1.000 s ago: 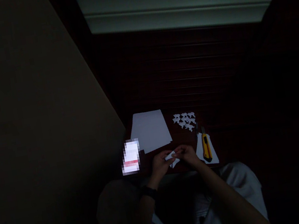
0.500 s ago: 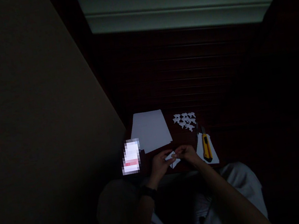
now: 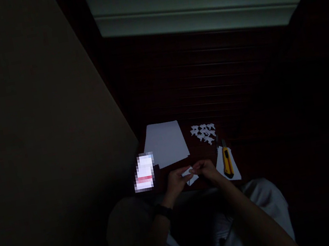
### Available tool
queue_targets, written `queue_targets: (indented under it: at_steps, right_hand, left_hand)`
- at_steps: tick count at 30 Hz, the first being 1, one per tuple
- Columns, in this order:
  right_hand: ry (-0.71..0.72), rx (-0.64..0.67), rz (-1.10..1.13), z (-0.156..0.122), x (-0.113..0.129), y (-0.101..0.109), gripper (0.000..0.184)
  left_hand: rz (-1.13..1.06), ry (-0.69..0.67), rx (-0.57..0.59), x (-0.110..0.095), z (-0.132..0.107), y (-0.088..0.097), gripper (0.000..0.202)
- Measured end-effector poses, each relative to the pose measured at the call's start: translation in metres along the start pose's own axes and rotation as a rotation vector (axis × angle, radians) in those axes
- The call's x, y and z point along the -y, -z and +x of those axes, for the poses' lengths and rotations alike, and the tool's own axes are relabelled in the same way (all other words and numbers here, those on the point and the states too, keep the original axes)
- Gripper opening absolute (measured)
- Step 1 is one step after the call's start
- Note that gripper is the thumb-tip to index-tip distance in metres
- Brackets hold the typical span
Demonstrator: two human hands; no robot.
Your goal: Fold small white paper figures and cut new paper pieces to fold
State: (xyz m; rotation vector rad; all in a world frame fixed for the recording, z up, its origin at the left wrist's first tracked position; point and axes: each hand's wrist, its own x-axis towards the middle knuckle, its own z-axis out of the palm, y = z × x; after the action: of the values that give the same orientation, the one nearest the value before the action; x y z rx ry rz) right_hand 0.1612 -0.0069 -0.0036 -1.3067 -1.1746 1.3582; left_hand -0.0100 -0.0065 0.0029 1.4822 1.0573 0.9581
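Between my two hands is a small piece of folded white paper (image 3: 193, 179), held near the front edge of the dark table. My left hand (image 3: 175, 181) pinches its left side, thumb on top and fingers behind. On the upper right corner, the fingertips of my right hand (image 3: 206, 170) are closed. Both sets of fingertips nearly meet there, and they cover part of the paper. A yellow utility knife (image 3: 227, 162) lies to the right of my right hand, on a few white paper pieces (image 3: 236, 172).
A stack of white sheets (image 3: 166, 141) lies at the back left, with a lit, blurred phone-like screen (image 3: 144, 172) overlapping its corner. Several small folded paper shapes (image 3: 204, 132) are grouped at the back right. A thin dark tool (image 3: 217, 142) lies by the knife. A wall rises on the left.
My hands stay in nearly the same place. The fingertips have shifted slightly on the folded paper, whose visible outline differs a little. Everything else is unmoved.
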Motion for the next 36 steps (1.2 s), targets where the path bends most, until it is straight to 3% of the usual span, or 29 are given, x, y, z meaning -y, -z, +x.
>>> queue_targets:
  at_steps: [15, 25, 36]
  right_hand:
    - [-0.057, -0.028, 0.035, -0.0003, 0.0056, -0.0037, 0.029]
    - [-0.052, 0.023, 0.045, 0.0001, 0.0005, -0.0015, 0.024]
    - [-0.033, 0.044, 0.006, 0.0002, 0.0019, -0.0021, 0.021]
  left_hand:
    - [-0.036, 0.031, 0.005, -0.0015, 0.0006, -0.0028, 0.040]
    - [0.026, 0.145, 0.075, -0.0055, 0.0051, -0.0001, 0.046]
    - [0.056, 0.107, 0.109, -0.0050, 0.0048, 0.0007, 0.049]
